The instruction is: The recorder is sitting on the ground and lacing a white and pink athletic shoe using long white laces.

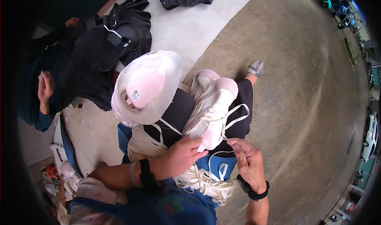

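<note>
Head view: a pair of pink-and-white mesh sneakers (217, 102) lies on the person's lap; the left hand (184, 155) pinches one's near end, the right hand (249, 161) a white shoelace (243, 106). Cream lace bundle (208, 187) sits just below; white bag (168, 68), pink labelled piece (146, 86) inside, stands at left.

pass: right, over floor (301, 86) | block: shoes (213, 106) ahead, white bag (172, 76) left, laces (206, 185) below, depth unclear

Lap (178, 108)'s under the shoes (216, 100); bag (171, 63) w/ pad (147, 84) in it's L of 'em; lace pile (204, 185) on person's side of 'em.
</note>
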A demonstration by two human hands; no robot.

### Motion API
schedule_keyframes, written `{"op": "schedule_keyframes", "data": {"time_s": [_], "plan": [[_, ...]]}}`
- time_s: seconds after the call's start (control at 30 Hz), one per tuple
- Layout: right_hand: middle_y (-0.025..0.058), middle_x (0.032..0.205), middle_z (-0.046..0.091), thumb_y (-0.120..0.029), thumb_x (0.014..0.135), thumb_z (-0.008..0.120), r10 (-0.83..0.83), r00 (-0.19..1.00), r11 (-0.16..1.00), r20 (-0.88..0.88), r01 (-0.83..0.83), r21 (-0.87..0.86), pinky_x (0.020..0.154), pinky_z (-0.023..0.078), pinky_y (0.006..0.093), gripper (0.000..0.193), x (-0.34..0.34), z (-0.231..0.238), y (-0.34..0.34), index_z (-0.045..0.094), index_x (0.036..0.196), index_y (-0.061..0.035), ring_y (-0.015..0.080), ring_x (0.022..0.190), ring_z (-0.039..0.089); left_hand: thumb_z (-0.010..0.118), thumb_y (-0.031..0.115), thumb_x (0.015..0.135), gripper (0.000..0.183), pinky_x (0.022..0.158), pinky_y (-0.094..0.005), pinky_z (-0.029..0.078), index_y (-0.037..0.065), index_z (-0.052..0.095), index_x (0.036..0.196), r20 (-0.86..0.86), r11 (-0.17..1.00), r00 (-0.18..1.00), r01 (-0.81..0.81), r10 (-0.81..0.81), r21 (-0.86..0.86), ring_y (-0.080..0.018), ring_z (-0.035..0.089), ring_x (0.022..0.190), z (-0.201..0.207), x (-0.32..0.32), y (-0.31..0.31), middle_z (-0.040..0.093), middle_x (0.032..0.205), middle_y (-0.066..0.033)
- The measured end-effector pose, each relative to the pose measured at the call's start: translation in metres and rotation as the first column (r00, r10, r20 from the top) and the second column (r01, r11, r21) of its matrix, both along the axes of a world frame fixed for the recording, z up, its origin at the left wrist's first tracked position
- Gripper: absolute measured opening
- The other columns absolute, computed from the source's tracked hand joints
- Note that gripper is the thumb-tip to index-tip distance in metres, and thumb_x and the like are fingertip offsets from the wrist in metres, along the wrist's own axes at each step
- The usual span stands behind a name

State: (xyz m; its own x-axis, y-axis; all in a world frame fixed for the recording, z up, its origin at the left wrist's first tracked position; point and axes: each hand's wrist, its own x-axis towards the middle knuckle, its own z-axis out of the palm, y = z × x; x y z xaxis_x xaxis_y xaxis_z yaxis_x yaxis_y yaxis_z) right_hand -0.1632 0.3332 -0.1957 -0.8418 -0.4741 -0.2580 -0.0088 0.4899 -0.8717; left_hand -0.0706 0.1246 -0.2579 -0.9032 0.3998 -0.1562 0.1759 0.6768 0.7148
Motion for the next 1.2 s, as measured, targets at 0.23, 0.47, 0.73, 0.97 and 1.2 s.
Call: {"op": "schedule_keyframes", "data": {"time_s": [0.23,0.47,0.73,0.97,1.2], "plan": [[0.0139,0.084,0.065,0.000,0.085,0.067,0.033,0.914,0.998,-0.404,-0.006,0.066,0.062,0.053,0.0360,0.029,-0.014,-0.024,-0.042,0.066,0.114,-0.0031,0.0287,0.070,0.066,0.051,0.015,0.103,0.035,0.110,-0.0401,0.040,0.003,0.052,0.135,0.911,-0.147,0.404,-0.909,-0.088,0.389,-0.0180,0.054,0.124,-0.008,-0.015,0.019,0.059,0.133,-0.0062],[0.0099,0.075,0.058,0.002,0.079,0.069,0.187,0.843,0.974,-0.504,-0.094,0.204,0.056,0.051,0.0355,0.023,-0.022,-0.026,-0.054,0.066,0.101,-0.0042,0.0269,0.062,0.061,0.054,0.012,0.101,0.033,0.108,-0.0394,0.042,0.003,0.054,0.133,0.895,-0.191,0.440,-0.887,-0.071,0.420,-0.0176,0.056,0.121,-0.017,-0.009,0.022,0.060,0.130,-0.0072],[0.0070,0.069,0.051,0.000,0.073,0.073,0.374,0.700,0.911,-0.608,-0.155,0.382,0.051,0.048,0.0359,0.021,-0.020,-0.026,-0.037,0.057,0.085,-0.0061,0.0250,0.056,0.057,0.055,0.009,0.101,0.027,0.105,-0.0352,0.044,0.002,0.059,0.126,0.901,-0.187,0.425,-0.895,-0.087,0.405,-0.0163,0.059,0.116,-0.016,-0.005,0.020,0.064,0.123,-0.0071],[0.0071,0.069,0.054,0.009,0.071,0.067,0.200,0.846,0.958,-0.494,-0.063,0.280,0.054,0.049,0.0322,0.023,-0.018,-0.035,-0.020,0.059,0.087,-0.0056,0.0230,0.057,0.057,0.055,0.011,0.101,0.031,0.106,-0.0360,0.043,0.002,0.057,0.130,0.917,-0.163,0.394,-0.910,-0.054,0.382,-0.0175,0.058,0.119,-0.013,-0.010,0.022,0.063,0.126,-0.0080],[0.0076,0.071,0.057,0.008,0.076,0.064,0.072,0.978,0.997,-0.198,-0.078,-0.022,0.050,0.044,0.0302,0.014,-0.014,-0.030,-0.009,0.063,0.088,-0.0012,0.0171,0.056,0.056,0.058,0.015,0.100,0.031,0.096,-0.0305,0.046,0.000,0.060,0.127,0.927,-0.125,0.375,-0.919,0.007,0.373,-0.0129,0.060,0.108,-0.007,-0.012,0.024,0.065,0.118,-0.0051]]}}
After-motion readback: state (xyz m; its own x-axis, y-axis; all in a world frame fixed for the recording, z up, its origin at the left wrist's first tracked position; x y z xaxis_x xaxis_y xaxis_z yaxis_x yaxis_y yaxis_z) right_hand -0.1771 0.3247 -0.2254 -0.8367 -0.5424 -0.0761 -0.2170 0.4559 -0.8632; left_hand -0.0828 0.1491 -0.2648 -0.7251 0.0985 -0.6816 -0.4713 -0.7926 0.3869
